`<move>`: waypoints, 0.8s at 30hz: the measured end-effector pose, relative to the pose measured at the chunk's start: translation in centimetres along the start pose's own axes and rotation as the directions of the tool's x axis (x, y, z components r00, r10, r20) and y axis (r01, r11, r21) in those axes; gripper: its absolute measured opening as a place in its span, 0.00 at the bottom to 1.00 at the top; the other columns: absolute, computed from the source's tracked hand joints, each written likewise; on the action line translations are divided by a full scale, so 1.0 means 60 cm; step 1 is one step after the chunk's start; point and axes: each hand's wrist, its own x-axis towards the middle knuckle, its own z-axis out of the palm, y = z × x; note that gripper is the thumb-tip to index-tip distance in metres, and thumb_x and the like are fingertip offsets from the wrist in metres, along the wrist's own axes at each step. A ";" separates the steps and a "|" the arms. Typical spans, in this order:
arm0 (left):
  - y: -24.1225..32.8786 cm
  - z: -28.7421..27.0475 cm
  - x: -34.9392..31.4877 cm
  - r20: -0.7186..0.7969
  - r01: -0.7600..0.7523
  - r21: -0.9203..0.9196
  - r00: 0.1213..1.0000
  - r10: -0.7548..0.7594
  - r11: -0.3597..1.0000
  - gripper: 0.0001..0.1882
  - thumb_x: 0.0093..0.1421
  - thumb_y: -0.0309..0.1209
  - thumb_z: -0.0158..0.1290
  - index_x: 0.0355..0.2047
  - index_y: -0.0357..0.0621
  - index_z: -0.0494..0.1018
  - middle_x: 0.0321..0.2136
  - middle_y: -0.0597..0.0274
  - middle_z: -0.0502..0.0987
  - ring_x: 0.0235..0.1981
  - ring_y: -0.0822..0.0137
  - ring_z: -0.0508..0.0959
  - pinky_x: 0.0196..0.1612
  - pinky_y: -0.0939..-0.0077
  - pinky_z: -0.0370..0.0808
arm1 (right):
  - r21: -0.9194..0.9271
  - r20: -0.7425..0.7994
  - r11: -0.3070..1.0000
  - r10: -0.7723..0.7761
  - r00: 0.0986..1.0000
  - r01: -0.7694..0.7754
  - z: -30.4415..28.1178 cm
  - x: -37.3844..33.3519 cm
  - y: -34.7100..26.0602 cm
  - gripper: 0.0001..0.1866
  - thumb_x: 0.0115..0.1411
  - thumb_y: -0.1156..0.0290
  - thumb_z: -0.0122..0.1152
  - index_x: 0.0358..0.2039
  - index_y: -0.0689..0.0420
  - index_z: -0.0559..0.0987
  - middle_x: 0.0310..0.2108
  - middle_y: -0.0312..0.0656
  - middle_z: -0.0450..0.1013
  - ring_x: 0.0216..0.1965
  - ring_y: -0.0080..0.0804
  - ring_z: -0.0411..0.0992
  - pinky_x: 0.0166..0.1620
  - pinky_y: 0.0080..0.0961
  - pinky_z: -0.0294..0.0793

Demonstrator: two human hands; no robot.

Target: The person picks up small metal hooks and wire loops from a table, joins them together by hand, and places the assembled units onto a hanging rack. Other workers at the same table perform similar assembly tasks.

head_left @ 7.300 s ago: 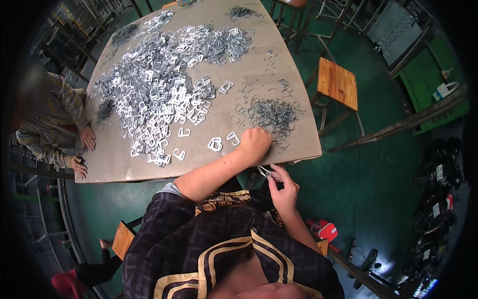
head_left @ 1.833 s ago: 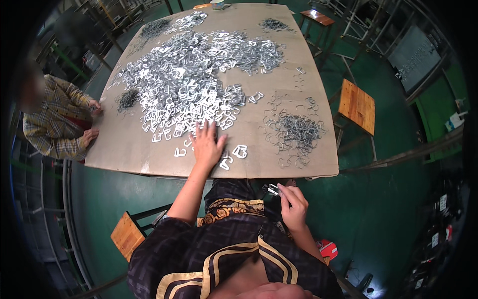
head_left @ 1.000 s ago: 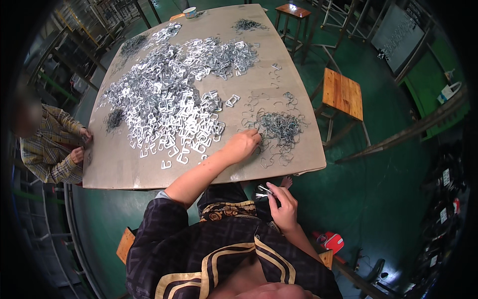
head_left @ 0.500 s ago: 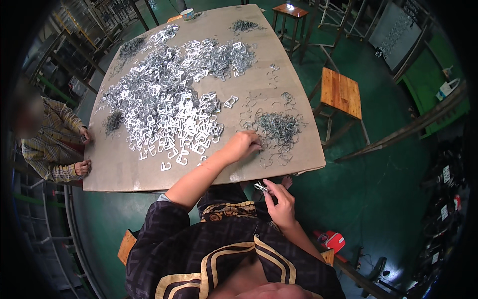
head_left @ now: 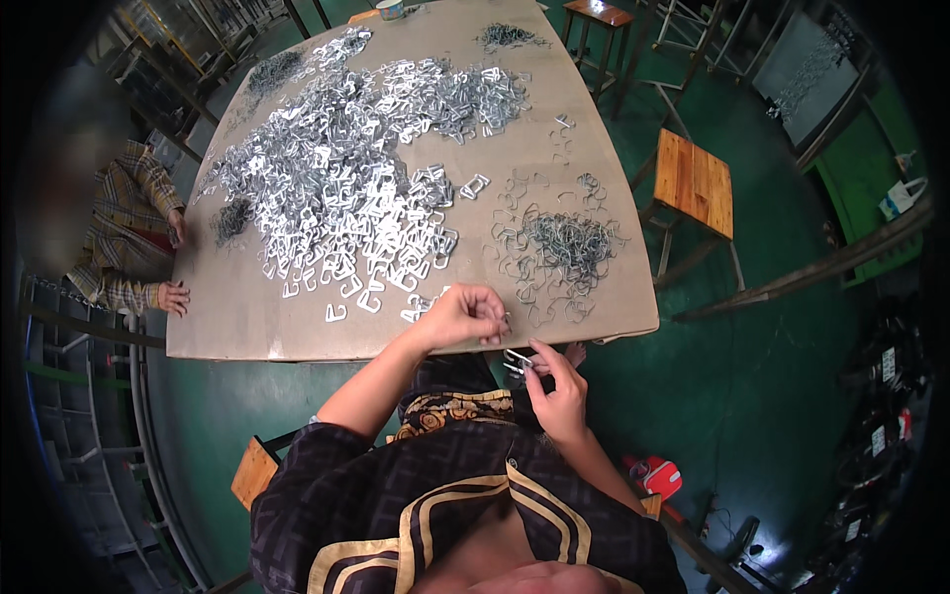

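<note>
My left hand [head_left: 463,315] hovers over the table's near edge, thumb and fingers pinched on a small thin wire clip [head_left: 508,321]. Just past that edge, my right hand [head_left: 557,392] grips a silver-white metal hook [head_left: 518,360] between thumb and fingers; whether it is one piece or more I cannot make out. Ahead of my left hand spreads a large pile of silver C-shaped metal hooks [head_left: 346,188]. To its right lies a tangled heap of thin grey wire clips [head_left: 572,246], several of them scattered around it.
The brown-covered table [head_left: 223,332] has smaller wire heaps [head_left: 508,36] along its sides and a tub [head_left: 391,9] at the far end. A person in a plaid shirt [head_left: 124,223] sits at the left edge. Wooden stools [head_left: 693,183] stand to the right.
My left hand has drawn back from the wire heap toward my right hand, now with a thin clip in its pinch. The person at left has shifted a hand along the table edge.
</note>
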 end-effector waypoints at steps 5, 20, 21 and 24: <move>-0.004 0.059 -0.058 -0.008 -0.308 0.511 0.932 0.362 0.802 0.07 0.46 0.25 0.65 0.25 0.41 0.77 0.28 0.65 0.73 0.34 0.68 0.72 0.38 0.74 0.69 | 0.003 0.007 1.000 -0.006 1.000 0.006 0.006 0.006 -0.016 0.24 0.51 0.84 0.62 0.50 0.60 0.74 0.33 0.45 0.77 0.32 0.33 0.78 0.38 0.27 0.76; -0.050 0.082 -0.110 -0.106 -0.436 0.451 0.840 0.532 0.779 0.07 0.54 0.21 0.59 0.27 0.39 0.70 0.34 0.54 0.80 0.38 0.59 0.79 0.43 0.69 0.73 | 0.046 0.053 0.984 -0.172 0.984 0.170 0.010 0.014 -0.001 0.19 0.49 0.84 0.63 0.45 0.62 0.77 0.30 0.46 0.78 0.30 0.36 0.79 0.36 0.27 0.77; -0.050 0.079 -0.115 -0.082 -0.444 0.488 0.834 0.546 0.752 0.07 0.54 0.22 0.59 0.27 0.39 0.70 0.34 0.54 0.80 0.38 0.59 0.79 0.43 0.69 0.73 | 0.040 0.066 0.986 -0.167 0.984 0.164 0.016 0.023 0.014 0.20 0.50 0.84 0.61 0.46 0.63 0.77 0.30 0.47 0.77 0.29 0.33 0.78 0.35 0.26 0.76; -0.054 0.080 -0.121 -0.005 -0.484 0.526 0.820 0.572 0.699 0.08 0.54 0.22 0.60 0.27 0.40 0.69 0.34 0.55 0.80 0.38 0.60 0.79 0.43 0.68 0.72 | -0.053 0.190 0.976 -0.199 0.961 0.212 0.044 0.076 0.021 0.20 0.51 0.82 0.61 0.47 0.61 0.77 0.32 0.46 0.75 0.31 0.37 0.74 0.36 0.29 0.74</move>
